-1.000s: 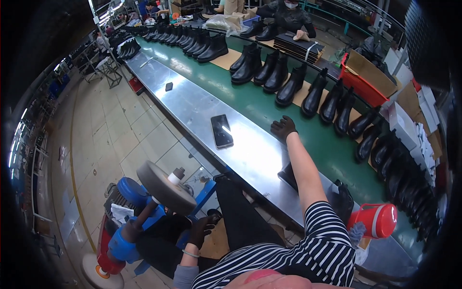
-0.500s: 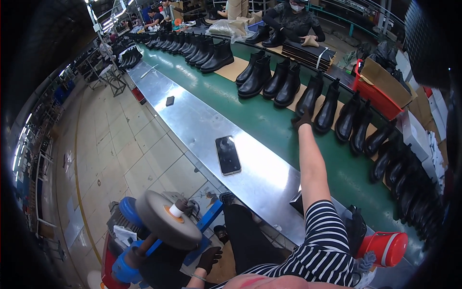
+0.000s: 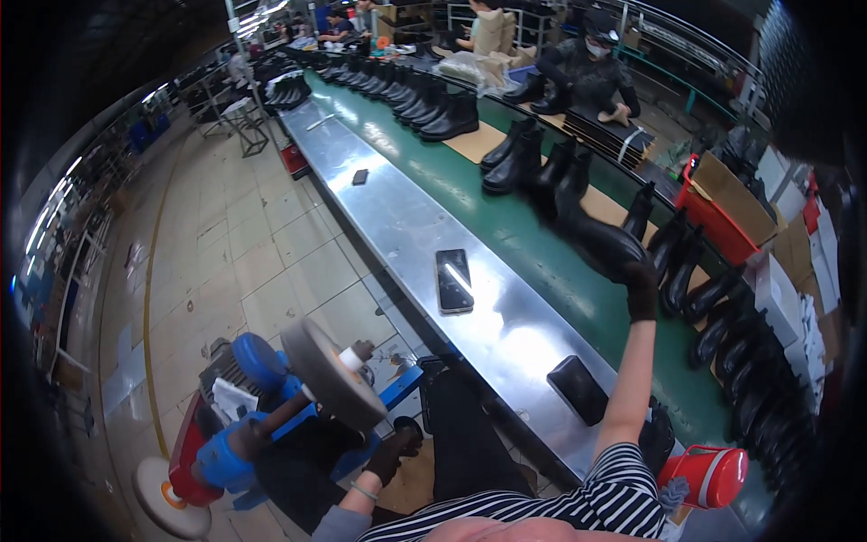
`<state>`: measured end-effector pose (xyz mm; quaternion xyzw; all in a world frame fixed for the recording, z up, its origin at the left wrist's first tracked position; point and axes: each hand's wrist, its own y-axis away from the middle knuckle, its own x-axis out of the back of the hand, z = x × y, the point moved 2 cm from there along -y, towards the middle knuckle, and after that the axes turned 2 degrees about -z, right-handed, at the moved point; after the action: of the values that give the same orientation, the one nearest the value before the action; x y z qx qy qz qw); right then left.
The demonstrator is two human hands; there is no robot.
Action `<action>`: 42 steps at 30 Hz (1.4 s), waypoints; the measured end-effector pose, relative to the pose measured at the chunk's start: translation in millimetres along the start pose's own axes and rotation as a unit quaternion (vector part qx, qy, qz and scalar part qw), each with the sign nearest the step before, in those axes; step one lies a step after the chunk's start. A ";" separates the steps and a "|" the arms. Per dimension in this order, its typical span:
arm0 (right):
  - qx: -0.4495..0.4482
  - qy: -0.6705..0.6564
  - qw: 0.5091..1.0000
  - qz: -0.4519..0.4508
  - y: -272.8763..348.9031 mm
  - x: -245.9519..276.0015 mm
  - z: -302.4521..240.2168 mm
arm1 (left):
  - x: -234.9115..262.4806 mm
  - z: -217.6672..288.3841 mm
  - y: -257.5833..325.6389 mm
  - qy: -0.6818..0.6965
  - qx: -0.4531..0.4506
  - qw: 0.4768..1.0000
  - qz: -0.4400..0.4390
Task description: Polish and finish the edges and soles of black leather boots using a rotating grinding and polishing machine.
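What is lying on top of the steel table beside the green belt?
On the steel table: a dark phone, a black block, a smaller dark item. Its near end is hidden by the person's body.

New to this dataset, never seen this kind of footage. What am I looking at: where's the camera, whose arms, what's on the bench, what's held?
There is no robot here. The single view comes from a wide fisheye camera worn on a person's head and looking down, so straight edges bend near the rim. The arms in striped sleeves that enter from the bottom belong to the wearer.

The gloved right hand reaches out and grips a black boot over the green conveyor belt, where more black boots stand in rows. The gloved left hand is down low beside a grey buffing wheel on a blue machine.

On the steel bench lie a dark phone and a small black block. A red flask sits at the lower right. Other people work beyond the belt.
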<state>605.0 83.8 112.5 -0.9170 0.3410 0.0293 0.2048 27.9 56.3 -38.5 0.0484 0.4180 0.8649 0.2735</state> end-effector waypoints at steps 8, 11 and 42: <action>-0.074 0.146 0.936 -0.310 152.3 -171.3 69.2 | -26.5 27.6 -0.3 0.389 -0.204 0.880 -0.180; -0.005 0.234 0.845 -0.482 254.5 -261.5 102.2 | 4.3 -3.9 -43.7 0.061 -0.210 0.976 0.017; -0.534 -0.491 0.581 -0.369 306.0 -328.8 128.0 | 89.6 -57.2 -105.4 -0.165 -0.374 0.860 0.305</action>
<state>169.1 126.9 -49.8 -0.7538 -0.2565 0.5736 -0.1921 -20.2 115.2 -167.4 0.2100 -0.0237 0.9757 0.0582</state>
